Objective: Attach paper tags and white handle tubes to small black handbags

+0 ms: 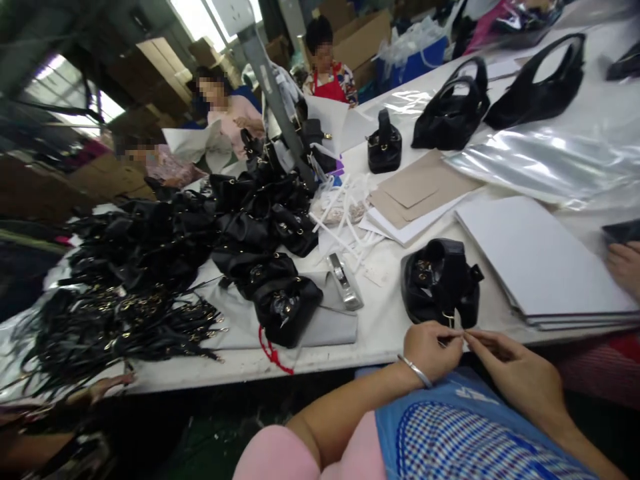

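A small black handbag [415, 293] with gold hardware stands upright at the table's front edge, right in front of me. My left hand [434, 350], with a silver bangle at the wrist, is closed in a pinch at the bag's near side. Beside it my right hand [515, 363] pinches too, its fingertips meeting those of the left. Between the fingertips is something thin and pale, too small to name, near a gold-coloured fitting on the bag. A stapler-like metal tool [344, 283] lies on the table to the left of the bag.
Black bags [287, 310] and a heap of black straps [150, 327] fill the left of the table [320, 363]. White boards [545, 260], brown card [425, 187] and clear plastic [545, 163] lie right. Co-workers sit across the table; other people's hands show at both sides.
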Demonstrator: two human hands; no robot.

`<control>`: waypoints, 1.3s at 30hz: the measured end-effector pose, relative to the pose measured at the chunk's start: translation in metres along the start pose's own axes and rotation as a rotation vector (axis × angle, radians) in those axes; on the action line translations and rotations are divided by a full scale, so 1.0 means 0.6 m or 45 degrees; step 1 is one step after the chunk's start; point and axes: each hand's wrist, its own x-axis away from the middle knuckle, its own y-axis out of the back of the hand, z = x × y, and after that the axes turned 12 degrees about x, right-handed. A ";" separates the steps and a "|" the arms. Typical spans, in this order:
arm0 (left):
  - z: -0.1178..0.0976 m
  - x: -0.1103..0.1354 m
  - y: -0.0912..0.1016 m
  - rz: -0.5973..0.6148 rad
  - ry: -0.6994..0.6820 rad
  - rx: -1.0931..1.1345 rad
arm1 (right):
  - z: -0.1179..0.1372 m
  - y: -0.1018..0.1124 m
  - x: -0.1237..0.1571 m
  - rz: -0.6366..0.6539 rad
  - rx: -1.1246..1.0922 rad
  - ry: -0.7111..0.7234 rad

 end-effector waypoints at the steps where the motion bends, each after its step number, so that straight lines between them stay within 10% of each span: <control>1: 0.000 0.001 -0.001 0.003 -0.004 -0.006 | 0.001 -0.001 -0.003 -0.014 0.038 0.020; 25: 0.063 -0.021 0.005 0.214 0.551 0.951 | -0.048 -0.097 -0.058 0.081 -0.300 0.432; 33: 0.026 -0.064 0.050 -0.148 0.123 0.348 | -0.081 -0.042 -0.031 0.301 -0.530 0.173; 39: -0.003 -0.143 0.028 -0.007 -0.090 0.100 | -0.075 0.049 -0.062 0.234 -0.412 0.256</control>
